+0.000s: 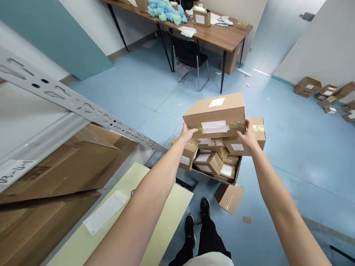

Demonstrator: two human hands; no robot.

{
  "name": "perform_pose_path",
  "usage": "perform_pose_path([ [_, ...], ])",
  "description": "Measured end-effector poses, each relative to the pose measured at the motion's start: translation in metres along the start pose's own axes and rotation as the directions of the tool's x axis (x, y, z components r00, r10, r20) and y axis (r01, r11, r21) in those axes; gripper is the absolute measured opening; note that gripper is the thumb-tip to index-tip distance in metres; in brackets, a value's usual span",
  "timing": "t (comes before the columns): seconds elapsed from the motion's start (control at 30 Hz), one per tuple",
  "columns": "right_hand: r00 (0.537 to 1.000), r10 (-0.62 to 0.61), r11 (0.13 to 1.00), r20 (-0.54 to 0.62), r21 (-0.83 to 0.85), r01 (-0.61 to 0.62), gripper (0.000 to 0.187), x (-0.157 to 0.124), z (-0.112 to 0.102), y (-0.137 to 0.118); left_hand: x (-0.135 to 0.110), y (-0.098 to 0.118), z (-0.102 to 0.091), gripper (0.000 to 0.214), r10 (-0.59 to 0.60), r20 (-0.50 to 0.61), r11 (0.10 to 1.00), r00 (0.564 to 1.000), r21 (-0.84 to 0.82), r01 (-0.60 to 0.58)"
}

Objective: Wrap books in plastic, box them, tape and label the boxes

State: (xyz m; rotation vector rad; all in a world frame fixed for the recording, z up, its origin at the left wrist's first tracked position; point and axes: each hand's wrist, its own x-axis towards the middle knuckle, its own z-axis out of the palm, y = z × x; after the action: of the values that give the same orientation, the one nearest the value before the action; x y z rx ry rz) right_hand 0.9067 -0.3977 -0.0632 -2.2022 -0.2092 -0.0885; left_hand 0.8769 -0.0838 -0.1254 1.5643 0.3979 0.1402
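Bare forearms (pixel 270 184) reach forward to a large brown rectangular cardboard box (pixel 216 114) with white labels, held over a heap of smaller parcels. The left hand (pixel 188 132) grips its lower left corner and the right hand (pixel 247 136) its lower right, both thumbs on the front face; whether its underside touches the heap cannot be told. Beneath it, an open brown cardboard carton (pixel 239 170) holds small taped brown parcels (pixel 208 163), with a tilted brown box (pixel 188 152) at its left and another taped brown box (pixel 257 137) to the right. As a judgement, the grip on the large box is secured, its handling is unfinished, and the many parcels in the carton are left; how many are already dealt with does not show. Nearby, a brown cardboard box (pixel 230 199) lies on the glossy blue floor (pixel 299 147), and a pale yellow flat panel (pixel 172 207) sits beside a perforated grey metal upright (pixel 79 101). Farther off stand a black chair (pixel 191 51) and a brown wooden table (pixel 222 36).
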Motion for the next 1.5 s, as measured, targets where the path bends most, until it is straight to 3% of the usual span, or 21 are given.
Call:
perform_pose_path([
  [0.17, 0.999, 0.0, 1.0, 0.048, -0.017, 0.0, 0.078, -0.004, 0.004, 0.008, -0.014, 0.016, -0.014, 0.074, -0.13, 0.133, 0.99, 0.983, -0.029, 0.135],
  [0.27, 0.996, 0.041, 0.999, 0.075, -0.004, -0.041, 0.072, -0.023, 0.007, 0.014, -0.052, 0.015, -0.018, 0.073, -0.249, 0.105, 0.968, 0.963, -0.007, 0.251],
  [0.33, 0.997, 0.065, 0.998, 0.036, 0.024, -0.066, 0.069, -0.043, 0.011, 0.009, -0.094, 0.009, -0.026, 0.078, -0.3, 0.031, 0.954, 0.954, -0.024, 0.3],
  [0.47, 0.993, 0.117, 0.97, 0.017, 0.214, -0.118, 0.056, -0.104, 0.033, -0.031, -0.215, -0.001, -0.062, 0.071, -0.209, 0.028, 0.976, 0.977, -0.062, 0.21],
  [0.53, 0.991, 0.038, 0.934, 0.129, 0.349, -0.081, 0.046, -0.144, 0.054, -0.063, -0.284, 0.002, -0.085, 0.062, -0.133, -0.053, 0.991, 0.99, 0.003, 0.133],
  [0.6, 0.957, -0.076, 0.907, 0.281, 0.417, -0.05, 0.038, -0.188, 0.079, -0.097, -0.351, 0.011, -0.107, 0.052, -0.087, -0.213, 0.991, 0.973, 0.083, 0.107],
  [0.67, 0.862, -0.249, 0.879, 0.44, 0.476, 0.011, 0.034, -0.237, 0.106, -0.132, -0.414, 0.022, -0.129, 0.043, -0.053, -0.397, 0.985, 0.916, 0.128, 0.112],
  [0.73, 0.705, -0.419, 0.842, 0.573, 0.536, 0.064, 0.032, -0.287, 0.131, -0.166, -0.474, 0.029, -0.15, 0.039, -0.021, -0.582, 0.984, 0.813, 0.133, 0.121],
  [0.87, 0.307, -0.606, 0.789, 0.733, 0.602, 0.12, 0.035, -0.381, 0.172, -0.228, -0.598, 0.019, -0.18, 0.037, -0.002, -0.873, 0.989, 0.488, 0.072, 0.131],
  [0.93, 0.163, -0.641, 0.768, 0.75, 0.622, 0.156, 0.04, -0.421, 0.188, -0.255, -0.659, 0.004, -0.186, 0.038, -0.022, -0.942, 0.991, 0.334, 0.023, 0.128],
  [1.0, 0.068, -0.642, 0.76, 0.763, 0.623, 0.184, 0.048, -0.459, 0.203, -0.277, -0.717, -0.015, -0.187, 0.039, -0.053, -0.979, 0.992, 0.197, -0.028, 0.125],
  [1.13, -0.04, -0.629, 0.76, 0.776, 0.625, 0.178, 0.064, -0.53, 0.232, -0.308, -0.814, -0.046, -0.188, 0.044, -0.107, -0.994, 0.985, -0.02, -0.109, 0.135],
  [1.2, -0.076, -0.621, 0.767, 0.78, 0.624, 0.148, 0.068, -0.566, 0.244, -0.318, -0.852, -0.055, -0.187, 0.048, -0.136, -0.988, 0.977, -0.076, -0.147, 0.154],
  [1.3, -0.184, -0.558, 0.802, 0.809, 0.583, 0.129, 0.071, -0.62, 0.257, -0.331, -0.899, -0.063, -0.179, 0.054, -0.193, -0.979, 0.96, -0.059, -0.201, 0.195],
  [1.4, -0.413, -0.444, 0.812, 0.795, 0.552, 0.191, 0.074, -0.67, 0.265, -0.344, -0.939, -0.073, -0.165, 0.06, -0.246, -0.969, 0.935, -0.014, -0.241, 0.261],
  [1.5, -0.6, -0.337, 0.764, 0.726, 0.583, 0.276, 0.073, -0.716, 0.272, -0.351, -0.967, -0.088, -0.147, 0.061, -0.32, -0.946, 0.897, -0.062, -0.323, 0.302],
])
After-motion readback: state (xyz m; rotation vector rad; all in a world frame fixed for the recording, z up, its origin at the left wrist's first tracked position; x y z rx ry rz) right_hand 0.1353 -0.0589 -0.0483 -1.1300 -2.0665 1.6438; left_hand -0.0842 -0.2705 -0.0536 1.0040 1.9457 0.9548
